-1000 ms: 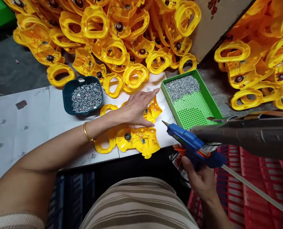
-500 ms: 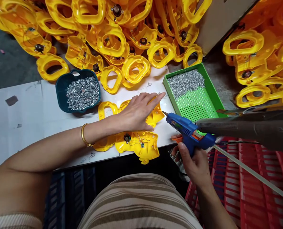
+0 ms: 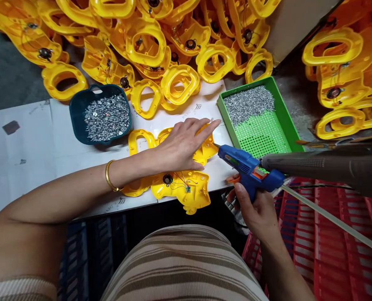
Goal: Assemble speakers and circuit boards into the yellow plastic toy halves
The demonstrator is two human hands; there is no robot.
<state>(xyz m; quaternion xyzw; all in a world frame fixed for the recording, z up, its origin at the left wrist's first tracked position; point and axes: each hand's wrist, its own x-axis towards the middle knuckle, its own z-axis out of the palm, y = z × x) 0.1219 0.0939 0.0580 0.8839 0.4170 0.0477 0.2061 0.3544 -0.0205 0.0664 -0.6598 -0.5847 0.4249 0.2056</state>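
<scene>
My left hand (image 3: 186, 144) lies over a yellow plastic shell (image 3: 209, 146), fingers stretched out and thumb apart. Its palm side is hidden, so how it touches the shell cannot be made out. Just below it lies another yellow shell (image 3: 198, 190), with a small round speaker (image 3: 167, 179), thin wires and a small circuit board (image 3: 188, 189) inside. My right hand (image 3: 256, 209) is closed around the handle of a blue hot glue gun (image 3: 242, 161) with an orange trigger. The gun's nozzle points left, at the right end of the upper shell. A long glue stick (image 3: 333, 219) sticks out behind it.
A dark teal bin (image 3: 75, 121) of small screws stands left on the white work surface (image 3: 32, 154). A green perforated tray (image 3: 267, 138) holds more metal pieces. Yellow shells (image 3: 146, 44) are heaped behind. A dark tube (image 3: 324, 165) crosses at right above red crates (image 3: 333, 251).
The view has shifted slightly. The glue gun's nozzle is a little closer to the upper shell's right end; both hands keep nearly the same pose.
</scene>
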